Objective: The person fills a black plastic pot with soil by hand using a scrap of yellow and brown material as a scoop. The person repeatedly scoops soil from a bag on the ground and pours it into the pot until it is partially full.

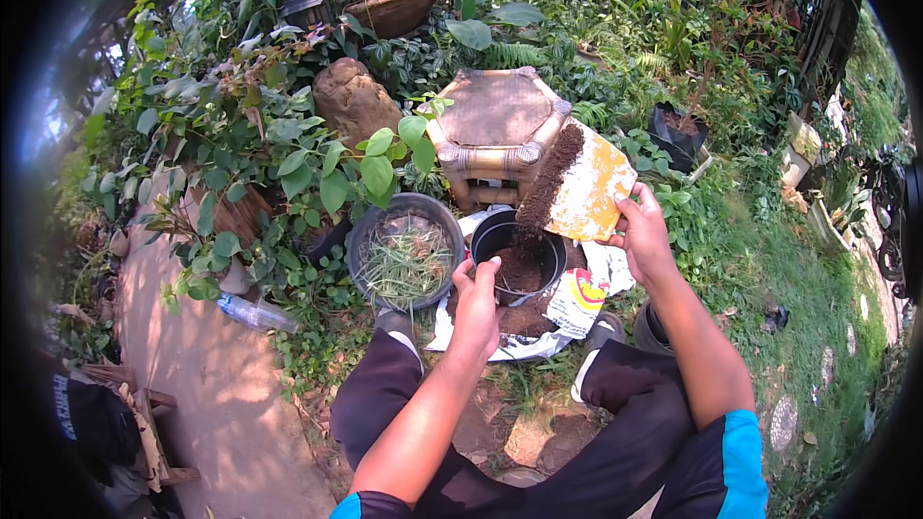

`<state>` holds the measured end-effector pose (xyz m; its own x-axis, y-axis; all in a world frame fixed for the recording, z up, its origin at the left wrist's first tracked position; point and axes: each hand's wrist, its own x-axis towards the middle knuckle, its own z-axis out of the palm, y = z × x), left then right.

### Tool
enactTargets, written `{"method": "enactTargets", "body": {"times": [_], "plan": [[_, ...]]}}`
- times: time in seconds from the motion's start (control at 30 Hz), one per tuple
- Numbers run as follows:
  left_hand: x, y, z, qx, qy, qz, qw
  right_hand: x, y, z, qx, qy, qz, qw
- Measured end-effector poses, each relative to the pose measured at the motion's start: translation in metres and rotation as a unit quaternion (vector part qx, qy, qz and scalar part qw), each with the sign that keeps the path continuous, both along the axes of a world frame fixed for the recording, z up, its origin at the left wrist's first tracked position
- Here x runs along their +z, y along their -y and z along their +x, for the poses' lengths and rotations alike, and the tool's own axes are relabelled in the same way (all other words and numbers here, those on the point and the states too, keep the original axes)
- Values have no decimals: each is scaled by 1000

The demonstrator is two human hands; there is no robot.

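My left hand [477, 303] grips the near-left rim of a black plastic plant pot [520, 294], which has brown soil inside. With thumb and fingers, my right hand [640, 234] holds a flat orange-and-white scraped piece [588, 187] by its lower right corner. It is tilted, and dark soil [551, 180] lies in a band along its left side. Some of that soil drops from its lower end into the pot. Beneath the pot, an opened white plastic sack [577, 306] with printing carries more soil [530, 321]. My fingers on the far side of the rim are hidden.
Left of the pot stands a grey basin [357, 267] of cut grass [407, 259]. Behind is a bamboo stool [497, 108], beside a large rock [353, 101]. A plastic bottle [256, 313] lies near the concrete path [223, 404]. A black grow bag [676, 137] stands at right.
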<state>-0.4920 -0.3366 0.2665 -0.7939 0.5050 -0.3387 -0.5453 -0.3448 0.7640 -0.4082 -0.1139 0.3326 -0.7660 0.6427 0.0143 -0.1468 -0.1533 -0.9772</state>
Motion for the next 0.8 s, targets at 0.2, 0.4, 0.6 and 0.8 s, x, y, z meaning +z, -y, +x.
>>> {"method": "enactTargets", "body": {"times": [0.2, 0.4, 0.6, 0.8], "plan": [[-3, -1, 0, 2, -2, -9, 1000, 0, 2, 3, 5, -9, 11, 1000], [-2, -2, 2, -5, 7, 0, 1000, -2, 5, 1, -1, -7, 18, 1000], [2, 0, 3, -13, 2, 4, 1000, -4, 5, 1, -6, -2, 24, 1000], [3, 2, 4, -18, 10, -5, 1000, -9, 5, 1, -2, -12, 41, 999]]}}
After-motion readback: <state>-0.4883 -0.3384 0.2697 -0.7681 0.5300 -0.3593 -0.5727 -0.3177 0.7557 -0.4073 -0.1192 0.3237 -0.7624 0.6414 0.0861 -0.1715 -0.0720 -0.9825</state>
